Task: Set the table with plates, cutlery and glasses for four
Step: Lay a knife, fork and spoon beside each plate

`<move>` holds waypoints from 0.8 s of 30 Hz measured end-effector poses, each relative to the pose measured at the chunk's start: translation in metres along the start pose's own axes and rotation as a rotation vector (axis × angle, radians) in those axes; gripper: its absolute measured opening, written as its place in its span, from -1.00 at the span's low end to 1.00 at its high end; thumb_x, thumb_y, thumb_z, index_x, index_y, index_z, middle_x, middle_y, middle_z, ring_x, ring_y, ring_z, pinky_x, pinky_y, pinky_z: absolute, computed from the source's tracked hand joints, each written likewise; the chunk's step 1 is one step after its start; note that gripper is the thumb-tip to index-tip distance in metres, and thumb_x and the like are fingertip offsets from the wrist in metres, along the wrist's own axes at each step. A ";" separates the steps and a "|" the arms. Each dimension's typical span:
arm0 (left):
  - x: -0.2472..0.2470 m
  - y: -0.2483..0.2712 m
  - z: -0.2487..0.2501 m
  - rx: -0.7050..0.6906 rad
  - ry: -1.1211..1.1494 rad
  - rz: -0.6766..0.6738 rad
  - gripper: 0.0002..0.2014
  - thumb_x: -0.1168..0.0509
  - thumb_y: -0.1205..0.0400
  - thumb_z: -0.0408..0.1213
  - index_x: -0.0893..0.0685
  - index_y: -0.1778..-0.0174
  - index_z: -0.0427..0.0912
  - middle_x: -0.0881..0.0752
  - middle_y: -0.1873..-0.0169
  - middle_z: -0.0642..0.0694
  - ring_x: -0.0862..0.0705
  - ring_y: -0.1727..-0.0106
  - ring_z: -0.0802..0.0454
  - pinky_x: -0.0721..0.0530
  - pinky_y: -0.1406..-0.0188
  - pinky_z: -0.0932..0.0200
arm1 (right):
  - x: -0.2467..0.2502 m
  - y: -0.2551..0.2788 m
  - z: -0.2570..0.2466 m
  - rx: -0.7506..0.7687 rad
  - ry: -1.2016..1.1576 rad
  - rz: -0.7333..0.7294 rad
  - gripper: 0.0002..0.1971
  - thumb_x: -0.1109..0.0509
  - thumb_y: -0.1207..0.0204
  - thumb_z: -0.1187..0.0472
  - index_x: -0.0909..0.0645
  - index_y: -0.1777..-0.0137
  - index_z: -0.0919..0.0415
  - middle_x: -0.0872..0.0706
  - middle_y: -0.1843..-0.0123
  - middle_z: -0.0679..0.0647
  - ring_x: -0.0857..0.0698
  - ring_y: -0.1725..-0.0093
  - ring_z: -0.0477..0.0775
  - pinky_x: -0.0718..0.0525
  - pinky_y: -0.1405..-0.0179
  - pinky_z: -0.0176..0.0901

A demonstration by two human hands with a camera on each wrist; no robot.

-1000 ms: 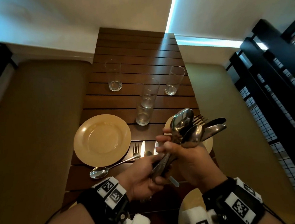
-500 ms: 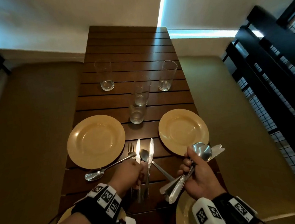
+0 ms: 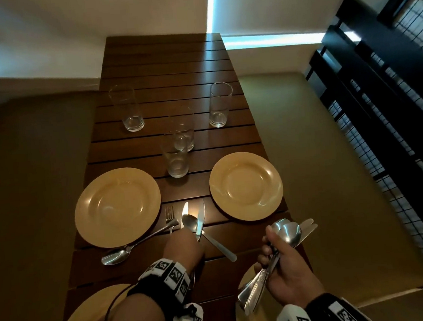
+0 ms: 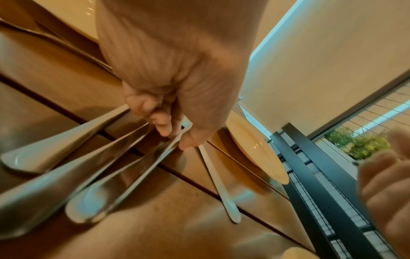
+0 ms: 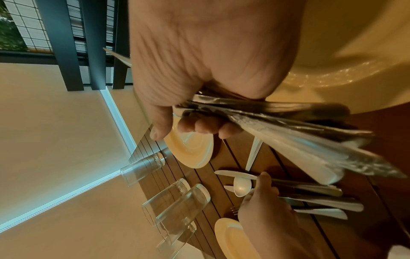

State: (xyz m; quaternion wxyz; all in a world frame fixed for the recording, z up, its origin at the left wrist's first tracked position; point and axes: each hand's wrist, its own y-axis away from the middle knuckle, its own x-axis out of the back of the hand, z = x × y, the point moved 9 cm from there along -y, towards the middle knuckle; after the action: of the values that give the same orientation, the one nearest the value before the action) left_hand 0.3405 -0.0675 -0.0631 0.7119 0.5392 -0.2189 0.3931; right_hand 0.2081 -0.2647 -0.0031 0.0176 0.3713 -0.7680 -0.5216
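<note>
- A bundle of cutlery [image 3: 271,264] is being grasped by the right hand [image 3: 287,271] at the lower right of the head frame, with fingers and thumb wrapped round the middle of the handles.
- The bundle's long axis is running diagonally: shiny spoon bowls and flat blade tips are pointing toward the upper right, while the patterned handle ends are pointing toward the lower left.
- The left hand [image 3: 184,248] is being held low over the wooden slatted worktop [image 3: 162,63] at the lower centre, and its grip is being closed on several smooth steel handles [image 4: 124,152] pinched between fingertips and thumb, as the left wrist view shows.
- Two knives [image 3: 200,219], a fork [image 3: 169,214] and a spoon [image 3: 206,234] are lying between the two upper plates; knife blades and fork tines are pointing toward the top of the frame, and the spoon's handle is slanting toward the lower right.
- Another spoon [image 3: 126,250] is lying below the left round yellow plate [image 3: 118,208], its bowl pointing lower left.
- A second glossy yellow plate [image 3: 245,185] is lying at centre right.
- Four clear cylindrical glasses [image 3: 176,155] are standing upright above the plates, two close together in the middle.
- Two more plate rims are being cut off at the bottom edge.
</note>
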 end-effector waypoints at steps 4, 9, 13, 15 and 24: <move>0.005 0.006 0.005 0.040 0.177 0.005 -0.86 -0.39 -0.59 -0.18 -0.70 0.16 -0.19 -0.76 0.30 -0.07 -0.74 0.30 0.07 -0.54 0.49 0.28 | 0.006 0.001 -0.003 -0.012 -0.027 -0.001 -0.73 -0.55 -0.44 -0.01 -0.60 0.23 0.16 -0.46 0.46 -0.01 -0.40 0.54 -0.06 -0.49 0.47 -0.17; 0.004 0.011 0.022 0.065 0.342 -0.011 -0.81 -0.27 -0.68 -0.19 -0.58 -0.16 -0.14 -0.75 0.08 -0.15 -0.75 0.12 -0.05 -0.66 0.28 0.12 | 0.009 0.003 -0.009 -0.020 -0.047 -0.024 -0.72 -0.53 -0.41 -0.02 -0.60 0.24 0.18 -0.46 0.47 0.00 -0.40 0.54 -0.06 -0.46 0.47 -0.17; 0.004 0.010 0.031 0.086 0.158 0.012 -0.74 -0.32 -0.70 -0.04 -0.59 0.20 -0.12 -0.73 0.20 -0.09 -0.72 0.16 -0.04 -0.64 0.22 0.15 | 0.011 0.003 -0.012 -0.035 -0.052 -0.035 -0.70 -0.55 -0.39 -0.04 -0.62 0.23 0.18 -0.48 0.46 0.00 -0.41 0.51 -0.05 -0.46 0.42 -0.14; 0.006 0.009 0.030 0.117 0.099 0.028 -0.69 -0.34 -0.70 -0.01 -0.50 0.27 -0.09 -0.68 0.28 -0.04 -0.68 0.22 0.00 -0.60 0.27 0.16 | 0.011 0.001 -0.013 -0.045 -0.050 -0.047 -0.68 -0.55 -0.39 -0.07 -0.61 0.22 0.18 -0.48 0.45 0.00 -0.42 0.52 -0.04 -0.47 0.44 -0.15; 0.008 0.017 0.023 0.227 0.266 -0.052 -0.81 -0.37 -0.51 -0.17 -0.72 0.11 -0.23 -0.84 0.27 -0.12 -0.80 0.27 -0.01 -0.69 0.39 0.12 | 0.010 -0.005 -0.015 -0.061 -0.031 -0.083 -0.64 -0.52 -0.46 -0.15 -0.60 0.17 0.16 -0.51 0.42 0.00 -0.46 0.51 -0.04 -0.51 0.40 -0.10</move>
State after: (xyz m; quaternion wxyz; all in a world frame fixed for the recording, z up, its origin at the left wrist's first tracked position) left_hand 0.3343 -0.0842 -0.0398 0.6792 0.5648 -0.0630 0.4645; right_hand 0.2100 -0.2829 -0.0037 -0.0045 0.3941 -0.7358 -0.5507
